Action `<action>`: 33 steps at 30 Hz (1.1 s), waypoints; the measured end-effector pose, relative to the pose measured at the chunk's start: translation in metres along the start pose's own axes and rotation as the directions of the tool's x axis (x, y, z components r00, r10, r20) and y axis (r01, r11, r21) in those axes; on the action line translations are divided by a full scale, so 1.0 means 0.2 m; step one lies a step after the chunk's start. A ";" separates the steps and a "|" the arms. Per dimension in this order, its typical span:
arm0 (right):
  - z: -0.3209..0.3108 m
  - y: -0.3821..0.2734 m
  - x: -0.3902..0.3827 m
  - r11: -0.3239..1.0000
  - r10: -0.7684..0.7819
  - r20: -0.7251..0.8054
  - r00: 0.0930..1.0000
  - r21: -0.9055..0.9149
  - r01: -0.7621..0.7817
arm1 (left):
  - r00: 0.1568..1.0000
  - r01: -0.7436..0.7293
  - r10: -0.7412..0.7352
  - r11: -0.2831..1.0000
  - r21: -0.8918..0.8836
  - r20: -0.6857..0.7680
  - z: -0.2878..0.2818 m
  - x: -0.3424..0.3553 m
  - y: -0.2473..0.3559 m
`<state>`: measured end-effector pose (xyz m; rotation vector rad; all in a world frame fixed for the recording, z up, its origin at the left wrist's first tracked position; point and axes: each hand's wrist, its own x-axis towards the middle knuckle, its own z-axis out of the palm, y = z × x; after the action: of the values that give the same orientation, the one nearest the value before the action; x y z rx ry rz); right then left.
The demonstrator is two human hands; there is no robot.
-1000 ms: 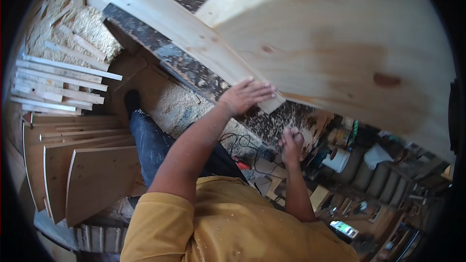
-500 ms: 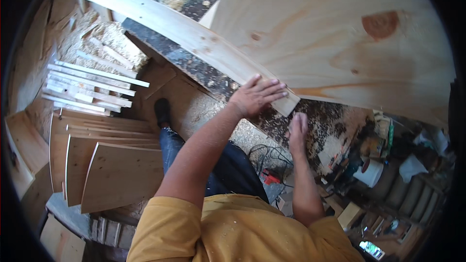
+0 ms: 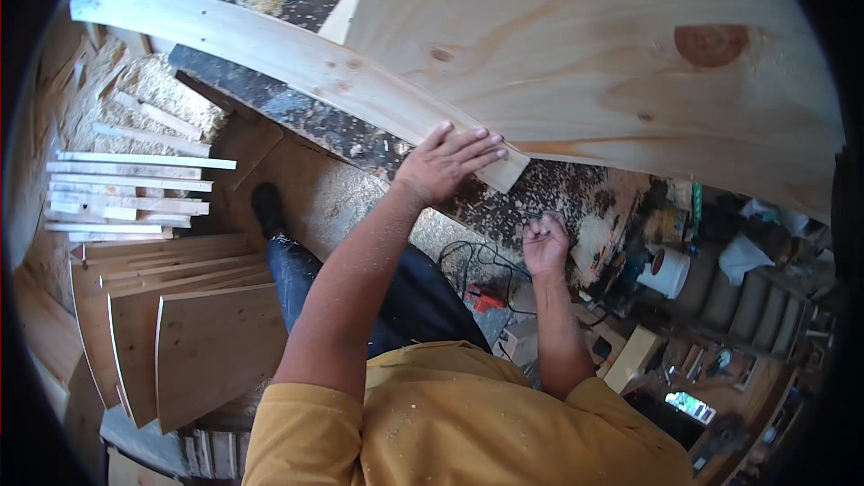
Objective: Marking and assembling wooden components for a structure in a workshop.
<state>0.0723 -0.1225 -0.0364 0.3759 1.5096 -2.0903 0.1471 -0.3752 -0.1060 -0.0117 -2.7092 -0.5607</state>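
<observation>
A long, narrow, pale wooden board [image 3: 270,39] slants across a dark, sawdust-flecked bench [image 3: 360,141], running from the upper left to the middle. Near its closer end my left hand [image 3: 447,162] lies flat on top, fingers stretched out and slightly spread. My right hand [image 3: 545,243] is over the bench to the right of that end, apart from the board. Its fingers are curled in, and whatever they hold, if anything, is hidden. Behind the board is a wide knotty wooden panel [image 3: 576,63], bordering the board's far edge.
Curved wooden panels [image 3: 220,342] stand in a row at the left, below a stack of pale strips [image 3: 135,182]. Shavings [image 3: 351,207] cover the floor. A black cable [image 3: 477,256], a white bucket [image 3: 666,272] and a lit phone [image 3: 690,407] lie to the right.
The whole view has shifted, so the board and panels appear further left. My right hand has moved back a little from the board's end and its fingers have curled. My left hand stays on the board.
</observation>
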 end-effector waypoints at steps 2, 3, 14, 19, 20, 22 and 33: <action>-0.09 -0.05 0.03 0.989 -0.095 -0.013 0.995 0.116 0.096 | 1.000 0.008 -0.008 1.000 0.019 0.005 -0.01 0.02 0.00; -0.12 -0.08 0.05 0.985 -0.095 0.011 0.995 0.146 0.093 | 1.000 0.015 -0.015 1.000 -0.022 0.006 -0.01 0.03 0.00; 0.26 0.11 0.21 0.121 -0.304 0.456 0.836 -0.852 0.509 | 0.998 0.004 -0.002 0.999 0.034 -0.056 0.01 0.02 0.01; 0.25 0.11 0.31 0.077 -0.222 0.416 0.882 -0.894 0.442 | 0.995 -0.006 0.017 0.993 0.117 -0.094 -0.02 0.00 -0.02; 0.25 0.10 0.31 0.082 -0.214 0.423 0.881 -0.891 0.447 | 0.996 0.002 0.010 0.992 0.124 -0.090 -0.03 0.00 -0.02; 0.25 0.09 0.30 0.109 -0.189 0.444 0.876 -0.877 0.468 | 1.000 0.000 -0.004 0.992 -0.127 -0.031 -0.03 0.01 0.00; 0.31 0.07 0.26 -0.091 -0.069 0.499 0.864 -0.866 0.493 | 0.995 -0.056 0.049 0.995 -0.086 -0.083 -0.09 -0.02 -0.05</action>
<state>0.0415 -0.1979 -0.0531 -0.9295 2.5397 -0.5365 0.1557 -0.3905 -0.0952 -0.0812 -2.5966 -0.6501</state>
